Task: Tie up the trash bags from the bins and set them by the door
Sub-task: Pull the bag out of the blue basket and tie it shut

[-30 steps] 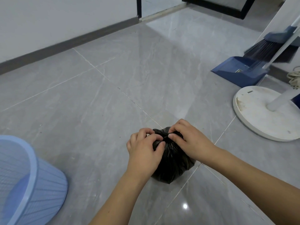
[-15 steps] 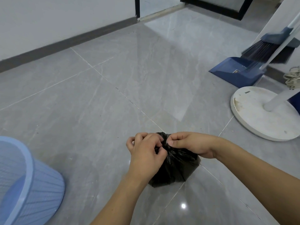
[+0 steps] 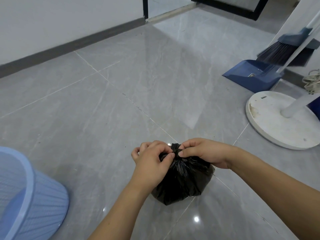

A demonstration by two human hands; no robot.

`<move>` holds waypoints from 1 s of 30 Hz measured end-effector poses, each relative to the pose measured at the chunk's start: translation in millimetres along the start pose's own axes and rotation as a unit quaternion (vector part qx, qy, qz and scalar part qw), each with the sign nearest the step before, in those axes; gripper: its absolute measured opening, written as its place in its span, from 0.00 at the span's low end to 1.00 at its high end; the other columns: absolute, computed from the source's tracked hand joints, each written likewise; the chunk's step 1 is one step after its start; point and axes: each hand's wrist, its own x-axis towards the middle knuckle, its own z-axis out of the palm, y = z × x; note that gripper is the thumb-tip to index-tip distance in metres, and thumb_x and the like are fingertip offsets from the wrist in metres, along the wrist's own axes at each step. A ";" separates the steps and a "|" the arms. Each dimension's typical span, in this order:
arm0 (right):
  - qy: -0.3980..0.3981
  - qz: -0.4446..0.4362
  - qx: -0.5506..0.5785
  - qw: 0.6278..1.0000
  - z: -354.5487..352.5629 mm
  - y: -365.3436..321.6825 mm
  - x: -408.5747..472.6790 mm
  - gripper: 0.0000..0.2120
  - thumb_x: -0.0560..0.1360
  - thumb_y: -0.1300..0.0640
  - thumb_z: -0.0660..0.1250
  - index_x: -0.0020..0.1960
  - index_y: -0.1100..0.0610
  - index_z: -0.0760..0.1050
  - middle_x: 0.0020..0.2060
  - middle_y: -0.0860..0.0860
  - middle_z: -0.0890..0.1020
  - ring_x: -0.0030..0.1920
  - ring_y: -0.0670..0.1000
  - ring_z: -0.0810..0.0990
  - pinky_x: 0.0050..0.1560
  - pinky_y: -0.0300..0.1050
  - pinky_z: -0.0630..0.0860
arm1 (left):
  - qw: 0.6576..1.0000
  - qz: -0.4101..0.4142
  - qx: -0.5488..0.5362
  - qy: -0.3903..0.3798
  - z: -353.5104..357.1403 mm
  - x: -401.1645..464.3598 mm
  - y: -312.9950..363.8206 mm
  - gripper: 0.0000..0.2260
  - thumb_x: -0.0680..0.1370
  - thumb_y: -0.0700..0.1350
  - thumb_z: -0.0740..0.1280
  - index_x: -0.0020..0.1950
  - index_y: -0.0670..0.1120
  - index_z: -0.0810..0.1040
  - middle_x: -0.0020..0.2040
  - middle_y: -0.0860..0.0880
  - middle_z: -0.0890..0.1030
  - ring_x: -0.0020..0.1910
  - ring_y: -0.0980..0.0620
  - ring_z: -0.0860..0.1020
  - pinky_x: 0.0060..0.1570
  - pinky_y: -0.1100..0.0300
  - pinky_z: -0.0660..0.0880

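A small black trash bag sits on the grey tiled floor in front of me, its top gathered into a tight twisted neck. My left hand pinches the neck from the left with thumb and curled fingers. From the right, my right hand pinches the same neck, thumb tip pressed against the knot. A light blue plastic bin stands at the lower left, with no bag visible inside.
A blue dustpan and a broom lean at the right. A white round fan base stands beside them, with a coiled cord behind. A dark-framed doorway lies at the far end, past open floor.
Both hands keep working at the bag's neck. The right hand has turned from lying over the top to pinching from the side, and the neck now looks more tightly bunched.
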 end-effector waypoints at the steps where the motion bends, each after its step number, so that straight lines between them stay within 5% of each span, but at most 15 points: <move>1: -0.004 0.004 -0.004 1.000 0.0 -0.3 0.0 0.08 0.78 0.60 0.65 0.40 0.55 0.77 0.34 0.50 0.79 0.35 0.47 0.77 0.36 0.38 0.73 | 1.000 0.019 0.019 0.006 0.3 0.3 -0.5 0.05 0.75 0.52 0.68 0.39 0.57 0.76 0.47 0.66 0.77 0.57 0.65 0.66 0.61 0.59 0.49; 7: -0.008 -0.014 0.049 0.999 1.7 0.8 0.4 0.07 0.79 0.58 0.61 0.48 0.59 0.77 0.43 0.56 0.79 0.44 0.52 0.78 0.46 0.42 0.74 | 0.996 0.068 0.048 0.031 2.7 3.8 5.6 0.05 0.71 0.46 0.65 0.36 0.52 0.71 0.44 0.63 0.78 0.54 0.62 0.68 0.60 0.59 0.50; 13: -0.057 -0.001 0.139 0.989 -2.6 6.1 -3.0 0.08 0.79 0.58 0.62 0.49 0.61 0.78 0.44 0.57 0.81 0.44 0.52 0.81 0.46 0.43 0.78 | 0.998 0.059 0.012 0.016 5.7 5.7 10.4 0.06 0.72 0.43 0.65 0.42 0.54 0.70 0.41 0.59 0.78 0.53 0.63 0.69 0.62 0.61 0.51; 17: -0.041 0.017 0.075 0.996 -7.6 4.3 -3.3 0.06 0.69 0.58 0.64 0.44 0.60 0.75 0.37 0.54 0.78 0.37 0.51 0.78 0.39 0.42 0.74 | 0.996 -0.006 -0.091 -0.001 5.9 4.3 19.4 0.11 0.72 0.42 0.65 0.45 0.59 0.67 0.44 0.59 0.81 0.55 0.62 0.68 0.60 0.67 0.54; 21: 0.065 -0.006 -0.055 0.996 -6.7 4.8 0.2 0.06 0.75 0.58 0.67 0.39 0.56 0.75 0.32 0.50 0.75 0.32 0.47 0.73 0.34 0.38 0.69 | 0.973 -0.108 -0.200 -0.033 4.9 4.1 19.0 0.09 0.69 0.46 0.63 0.44 0.60 0.68 0.44 0.58 0.82 0.57 0.46 0.71 0.54 0.53 0.73; 25: 0.102 -0.042 -0.048 0.993 -5.0 8.5 3.1 0.02 0.76 0.60 0.68 0.46 0.56 0.80 0.34 0.48 0.76 0.37 0.46 0.74 0.40 0.36 0.70 | 0.966 -0.141 -0.209 -0.059 4.9 4.8 19.0 0.09 0.70 0.46 0.61 0.45 0.61 0.68 0.41 0.60 0.83 0.55 0.39 0.74 0.55 0.45 0.75; 27: 0.117 -0.058 -0.054 0.990 -4.0 10.6 5.1 0.07 0.76 0.61 0.68 0.53 0.54 0.80 0.32 0.44 0.73 0.34 0.43 0.72 0.37 0.33 0.70 | 0.965 -0.148 -0.209 -0.059 6.0 5.6 18.8 0.09 0.70 0.46 0.60 0.45 0.61 0.68 0.41 0.60 0.83 0.56 0.42 0.73 0.57 0.44 0.74; 30: 0.101 -0.053 -0.035 0.993 -3.5 7.8 4.7 0.06 0.77 0.62 0.66 0.50 0.54 0.81 0.33 0.44 0.79 0.36 0.44 0.77 0.39 0.33 0.73 | 0.979 -0.130 -0.158 -0.017 8.7 6.0 17.9 0.09 0.73 0.44 0.61 0.47 0.58 0.68 0.46 0.58 0.81 0.57 0.64 0.65 0.62 0.52 0.65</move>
